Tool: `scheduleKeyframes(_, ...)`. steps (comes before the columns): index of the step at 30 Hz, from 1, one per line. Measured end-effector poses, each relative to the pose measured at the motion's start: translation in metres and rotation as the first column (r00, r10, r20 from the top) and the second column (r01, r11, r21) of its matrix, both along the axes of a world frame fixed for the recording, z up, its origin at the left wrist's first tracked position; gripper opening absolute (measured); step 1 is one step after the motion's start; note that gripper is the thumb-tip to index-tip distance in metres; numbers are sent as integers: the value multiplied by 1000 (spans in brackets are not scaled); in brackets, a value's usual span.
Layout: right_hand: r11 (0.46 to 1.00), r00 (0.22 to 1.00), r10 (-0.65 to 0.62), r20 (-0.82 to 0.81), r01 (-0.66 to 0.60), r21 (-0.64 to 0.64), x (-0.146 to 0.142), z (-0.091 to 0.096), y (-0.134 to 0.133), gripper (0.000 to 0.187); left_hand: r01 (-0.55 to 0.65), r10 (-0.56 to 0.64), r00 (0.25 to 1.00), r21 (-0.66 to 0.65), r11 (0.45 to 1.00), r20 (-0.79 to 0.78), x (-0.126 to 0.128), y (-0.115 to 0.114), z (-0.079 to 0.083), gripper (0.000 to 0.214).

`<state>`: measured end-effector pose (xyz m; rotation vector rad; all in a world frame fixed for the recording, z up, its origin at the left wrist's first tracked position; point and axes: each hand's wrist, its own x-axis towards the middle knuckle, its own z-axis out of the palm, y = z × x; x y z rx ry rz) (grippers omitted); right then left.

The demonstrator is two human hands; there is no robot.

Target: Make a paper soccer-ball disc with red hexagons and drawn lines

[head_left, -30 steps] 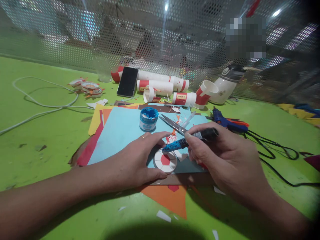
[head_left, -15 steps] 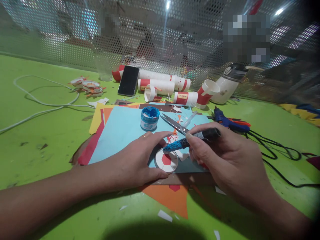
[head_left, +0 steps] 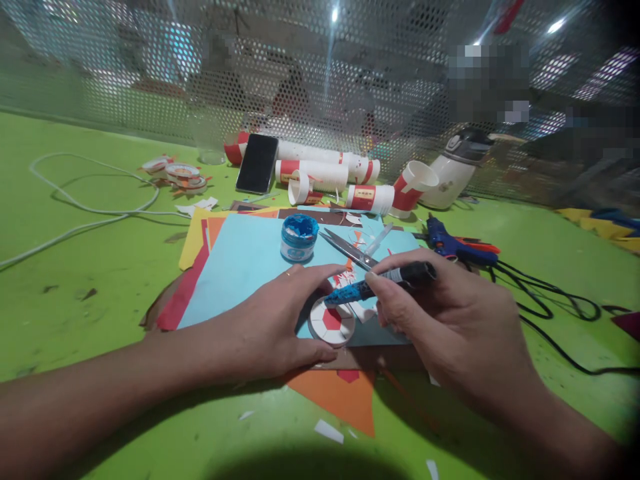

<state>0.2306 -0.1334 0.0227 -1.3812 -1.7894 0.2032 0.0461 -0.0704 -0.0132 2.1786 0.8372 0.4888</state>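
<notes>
A white paper disc (head_left: pixel 332 322) with a red centre lies on light blue paper (head_left: pixel 240 267). My left hand (head_left: pixel 277 320) curls round the disc's left side, thumb and forefinger steadying it. My right hand (head_left: pixel 450 320) is closed on a black brush (head_left: pixel 380 281) whose blue-smeared tip touches the disc's upper edge. A small open pot of blue paint (head_left: pixel 298 238) stands just behind, with scissors (head_left: pixel 350 248) lying beside it.
Coloured paper sheets are stacked under the blue one on a green table (head_left: pixel 100 267). A blue glue gun (head_left: pixel 453 245) with a black cable lies right. Red-and-white paper cups (head_left: pixel 367 198), a phone (head_left: pixel 257 163) and a white bottle (head_left: pixel 453 175) line a perforated screen behind. A white cable (head_left: pixel 90 210) runs left.
The hands and brush hold almost the same place; the brush tip stays at the disc's top edge, with only a slight shift of the view.
</notes>
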Motion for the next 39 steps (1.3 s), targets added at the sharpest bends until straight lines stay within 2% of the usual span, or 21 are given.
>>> scheduleKeyframes(5, 1000, 1000, 1, 7, -1, -10, 1, 2, 0, 5, -42, 48, 998, -125, 991, 46, -2, 0, 2, 81)
scheduleKeyframes(9, 999, 1000, 13, -27, -14, -39, 1, 4, -1, 6, -50, 56, 998, -141, 989, 41, -2, 2, 0, 82)
scheduleKeyframes(13, 999, 997, -31, -65, 32, 11, 2, 7, -2, 10, -61, 68, 997, -160, 985, 36, -1, 2, 0, 84)
scheduleKeyframes(22, 999, 997, -28, -66, 25, -34, 0, 5, -2, 11, -50, 52, 999, -104, 993, 13, 0, 1, 1, 81)
scheduleKeyframes(39, 1000, 998, -25, -60, 24, -3, -1, 1, 0, 11, -55, 54, 998, -76, 996, -14, 0, 2, -1, 83)
